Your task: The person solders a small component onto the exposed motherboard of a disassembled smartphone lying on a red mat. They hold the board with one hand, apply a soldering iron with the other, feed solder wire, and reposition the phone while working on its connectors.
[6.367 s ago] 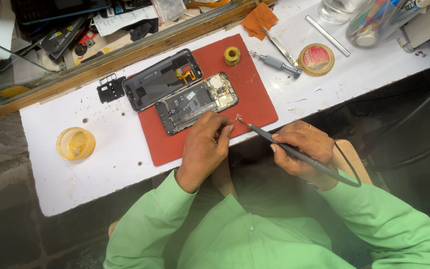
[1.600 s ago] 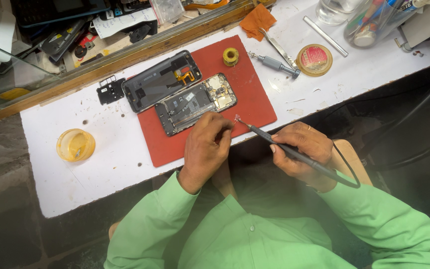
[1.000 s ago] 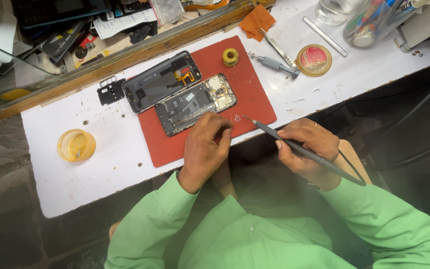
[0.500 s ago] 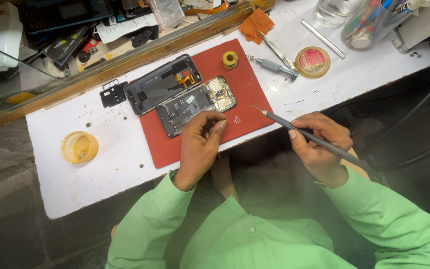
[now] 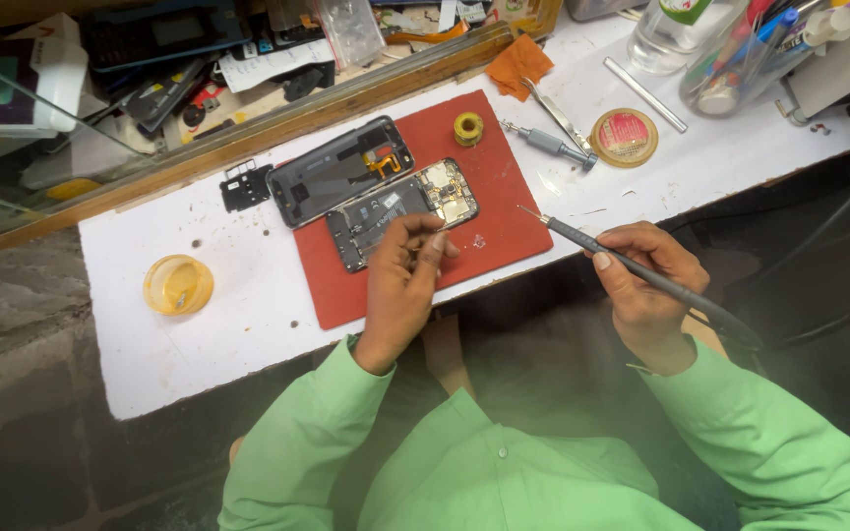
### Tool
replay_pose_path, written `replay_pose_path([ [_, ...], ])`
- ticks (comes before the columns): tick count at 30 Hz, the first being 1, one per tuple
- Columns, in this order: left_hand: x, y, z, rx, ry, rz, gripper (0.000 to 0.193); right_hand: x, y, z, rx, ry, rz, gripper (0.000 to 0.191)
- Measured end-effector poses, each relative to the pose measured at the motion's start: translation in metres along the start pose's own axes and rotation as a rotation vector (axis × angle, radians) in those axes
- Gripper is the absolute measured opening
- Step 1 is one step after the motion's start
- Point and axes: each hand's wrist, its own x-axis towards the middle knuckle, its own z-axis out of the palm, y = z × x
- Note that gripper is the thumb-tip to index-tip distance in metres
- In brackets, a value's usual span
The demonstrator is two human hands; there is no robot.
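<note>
A: Where are your hands?

B: Your left hand (image 5: 400,285) lies on the red mat (image 5: 509,221), its fingertips pressed together on the lower edge of the opened phone (image 5: 400,211). Your right hand (image 5: 646,285) is off the mat, closed around a soldering iron (image 5: 632,267) with its tip above the white surface (image 5: 209,334).

A: And the phone?

B: In the middle of the mat, insides up, with its back cover (image 5: 339,169) just beside it and a solder spool (image 5: 467,128) near the mat's top edge
</note>
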Motion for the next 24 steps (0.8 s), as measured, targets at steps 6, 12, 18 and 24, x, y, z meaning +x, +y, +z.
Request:
replay_pose_path([
  [6, -0.014, -0.008, -0.004, -0.008, -0.010, 0.029, 0.016, -0.006, 0.003, 0.003, 0.030, 0.063, -0.058, 0.018],
  [12, -0.032, -0.002, -0.023, -0.041, 0.033, 0.085, 0.014, -0.009, 0.001, 0.016, 0.062, 0.101, -0.061, 0.017],
  [18, -0.038, 0.024, -0.049, 0.415, 0.196, 0.123, 0.017, -0.002, -0.013, 0.042, -0.097, -0.009, -0.079, 0.017],
  [24, -0.026, 0.041, -0.058, 0.779, 0.185, 0.183, 0.050, 0.015, -0.019, 0.081, -0.309, -0.086, -0.124, 0.026],
])
